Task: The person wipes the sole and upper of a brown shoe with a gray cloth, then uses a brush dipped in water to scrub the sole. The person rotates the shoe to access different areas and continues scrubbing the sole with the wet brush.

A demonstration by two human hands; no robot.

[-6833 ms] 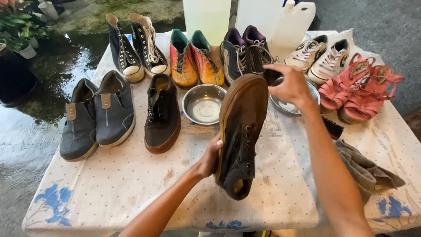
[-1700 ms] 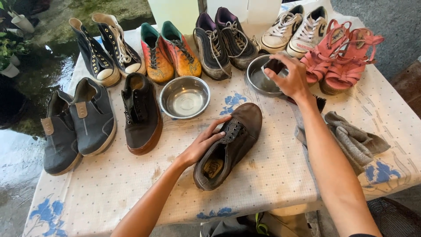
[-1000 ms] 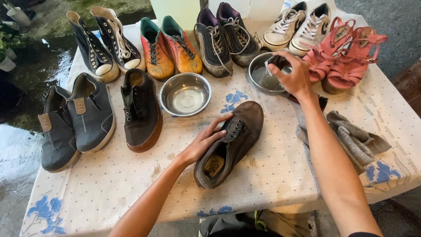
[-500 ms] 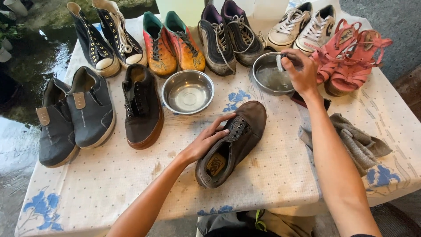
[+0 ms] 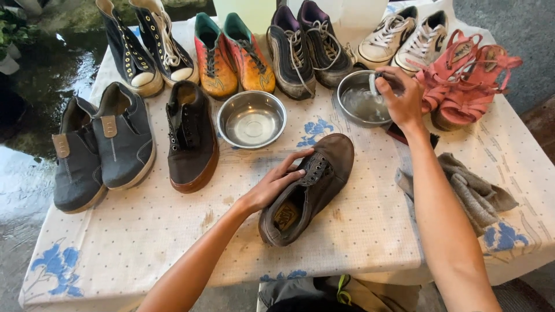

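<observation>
left hand laid flat, fingers spread, on the laces of a brown shoe lying near the front middle of the table; pressing, not wrapped round it. tan label patch visible inside the shoe's heel. right hand pinched shut on a small brush, dipping at the rim of a steel bowl just behind and right of the brown shoe. second steel bowl just behind and left of the shoe. matching dark shoe left of that bowl, grey slip-ons with tan rectangular tongue tabs further left. grey rag right of the brown shoe, beyond the right forearm. pink sandals touching the right side of the near bowl. pale yellow square container at the table's back edge.
</observation>
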